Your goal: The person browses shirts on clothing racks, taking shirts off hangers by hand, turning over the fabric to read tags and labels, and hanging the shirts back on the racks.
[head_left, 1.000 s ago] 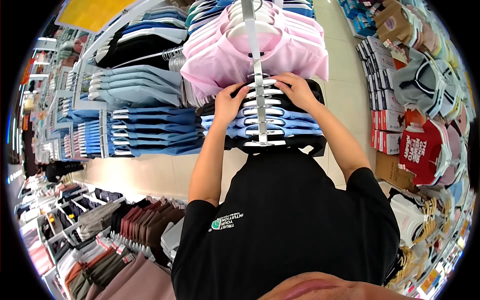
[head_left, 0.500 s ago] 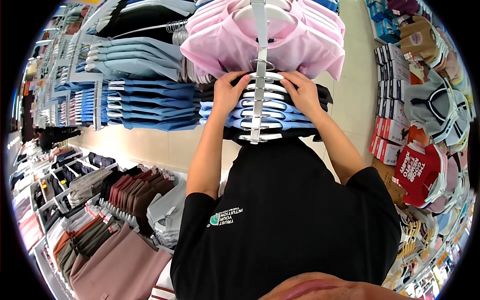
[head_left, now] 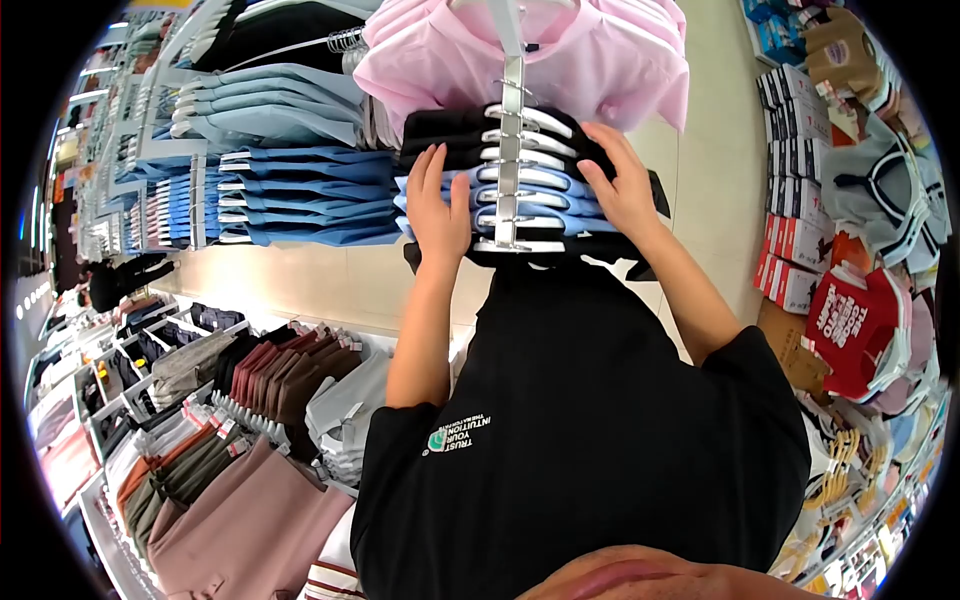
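Several shirts hang on white hangers point(head_left: 533, 247) from a metal rail point(head_left: 512, 120) in front of my chest. Among them are black shirts point(head_left: 440, 130), light blue shirts point(head_left: 585, 207) and a black one closest to me. My left hand point(head_left: 440, 212) lies at the left side of this row by the blue shirts, thumb apart from the fingers. At the right shoulders of the black and blue shirts is my right hand point(head_left: 622, 185), its fingers stretched and thumb spread. Neither hand is closed round a hanger. Beyond the row hang pink shirts point(head_left: 600, 60).
Left of the rail hang blue garments point(head_left: 305, 205) and grey-blue garments point(head_left: 270, 110). A display of folded and hung clothes point(head_left: 235, 500) stands at lower left. Stacked boxes point(head_left: 795, 220) and a red garment point(head_left: 850, 325) line the right, across a tiled floor point(head_left: 705, 200).
Both hands have let go of the far white hanger. My left hand has come back toward me along the row; my right hand has spread its fingers at the shirts' right side.
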The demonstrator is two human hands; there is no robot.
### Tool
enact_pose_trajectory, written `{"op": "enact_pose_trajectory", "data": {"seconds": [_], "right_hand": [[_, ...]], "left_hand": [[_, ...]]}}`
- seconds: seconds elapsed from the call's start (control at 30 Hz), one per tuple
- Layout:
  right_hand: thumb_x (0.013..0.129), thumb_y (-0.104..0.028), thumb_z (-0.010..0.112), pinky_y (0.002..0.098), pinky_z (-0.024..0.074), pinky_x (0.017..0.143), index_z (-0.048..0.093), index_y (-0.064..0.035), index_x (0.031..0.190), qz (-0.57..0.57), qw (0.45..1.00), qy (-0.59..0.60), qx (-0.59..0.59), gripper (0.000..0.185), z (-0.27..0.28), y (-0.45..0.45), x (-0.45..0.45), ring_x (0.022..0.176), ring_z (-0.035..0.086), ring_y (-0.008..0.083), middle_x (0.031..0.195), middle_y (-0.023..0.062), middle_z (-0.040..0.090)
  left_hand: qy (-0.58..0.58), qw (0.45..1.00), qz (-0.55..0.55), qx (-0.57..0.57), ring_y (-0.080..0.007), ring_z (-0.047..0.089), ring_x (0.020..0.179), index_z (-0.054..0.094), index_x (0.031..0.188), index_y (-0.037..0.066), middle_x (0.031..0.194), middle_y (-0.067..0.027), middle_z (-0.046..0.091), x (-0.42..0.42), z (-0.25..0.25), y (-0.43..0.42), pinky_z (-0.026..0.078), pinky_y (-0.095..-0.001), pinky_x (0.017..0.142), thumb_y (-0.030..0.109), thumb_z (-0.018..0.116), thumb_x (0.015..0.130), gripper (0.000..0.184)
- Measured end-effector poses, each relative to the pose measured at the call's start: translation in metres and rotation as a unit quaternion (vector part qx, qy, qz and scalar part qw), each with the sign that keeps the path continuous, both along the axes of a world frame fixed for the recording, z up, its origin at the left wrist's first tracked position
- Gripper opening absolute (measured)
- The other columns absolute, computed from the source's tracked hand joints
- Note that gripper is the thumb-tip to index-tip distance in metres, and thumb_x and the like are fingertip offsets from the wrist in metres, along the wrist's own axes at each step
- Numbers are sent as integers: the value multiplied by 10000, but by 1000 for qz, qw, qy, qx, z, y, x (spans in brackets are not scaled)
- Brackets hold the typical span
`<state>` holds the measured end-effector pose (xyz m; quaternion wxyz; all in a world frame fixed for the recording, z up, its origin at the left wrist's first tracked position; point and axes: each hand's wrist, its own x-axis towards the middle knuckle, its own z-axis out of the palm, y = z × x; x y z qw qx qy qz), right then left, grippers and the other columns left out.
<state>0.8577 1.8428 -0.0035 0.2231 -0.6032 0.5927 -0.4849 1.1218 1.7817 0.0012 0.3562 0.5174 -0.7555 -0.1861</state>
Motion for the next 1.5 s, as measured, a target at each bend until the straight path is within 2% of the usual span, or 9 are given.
{"op": "enact_pose_trajectory", "data": {"seconds": [0.1, 0.2, 0.37, 0.63, 0.9, 1.1, 1.23, 1.43, 1.5], "right_hand": [[885, -119, 704, 354, 486, 951, 623, -23, 1222, -40, 998, 9, -46, 359, 10, 28, 4, 1101, 620, 325, 1219, 154, 632], [851, -66, 727, 336, 518, 734, 662, -9, 946, 0, 998, 5, -61, 128, 7, 59, 12, 840, 644, 288, 938, 116, 658], [883, -131, 718, 337, 519, 719, 678, -40, 966, 41, 995, 86, 40, 129, -18, 96, 36, 808, 649, 297, 894, 101, 668], [907, -232, 710, 398, 524, 848, 660, -52, 1166, -46, 984, 118, 125, 319, -19, 136, 69, 987, 661, 352, 1073, 142, 698], [953, -224, 638, 437, 502, 731, 647, -42, 1096, -55, 942, 97, 318, 232, -12, 189, 82, 855, 642, 402, 908, 192, 683], [973, -298, 616, 482, 485, 709, 636, -50, 1052, -70, 960, 104, 249, 261, -20, 183, 97, 820, 634, 427, 852, 216, 668], [980, -305, 604, 498, 477, 684, 641, -64, 1042, -40, 964, 128, 230, 252, -23, 180, 83, 802, 627, 434, 824, 211, 665], [974, -222, 624, 438, 478, 661, 632, -30, 998, 54, 971, 103, 209, 193, 36, 188, 51, 731, 612, 404, 787, 212, 644], [982, -185, 618, 402, 489, 673, 623, 5, 999, 80, 968, 97, 219, 191, 50, 200, 43, 705, 609, 380, 787, 215, 642]], "left_hand": [[-15, 999, 7, -33, -386, 465, 1316, 527, 1389, 0, 1430, -201, 517, 19, -8, 35, 341, -451, 1113, 226, 544, 990, 459], [-2, 998, -4, -67, -404, 456, 1311, 505, 1396, -28, 1420, -226, 507, 36, -17, 63, 344, -471, 1106, 257, 583, 974, 515], [19, 999, -22, -14, -408, 500, 1255, 533, 1366, -22, 1385, -222, 527, 52, -29, 96, 388, -457, 1067, 280, 669, 930, 548], [31, 998, -56, -27, -393, 505, 1254, 561, 1344, 5, 1369, -206, 549, 68, -43, 100, 399, -459, 1060, 298, 686, 918, 532], [110, 989, -65, 74, -371, 537, 1238, 580, 1326, 20, 1305, -199, 599, 75, -80, 132, 414, -423, 1046, 247, 686, 930, 469], [60, 954, -143, 256, -389, 595, 1159, 620, 1271, 23, 1251, -216, 634, 80, -78, 165, 465, -424, 993, 284, 669, 931, 431], [35, 957, -153, 244, -371, 656, 1026, 650, 1238, 15, 1085, -198, 704, 77, -83, 172, 504, -424, 905, 294, 690, 911, 431], [7, 943, -107, 315, -376, 674, 955, 675, 1164, -13, 1031, -204, 713, 57, -85, 183, 516, -431, 857, 342, 723, 882, 455], [-28, 942, -129, 310, -383, 668, 969, 681, 1139, -14, 1046, -208, 709, 59, -120, 190, 514, -435, 864, 346, 740, 867, 456]]}}
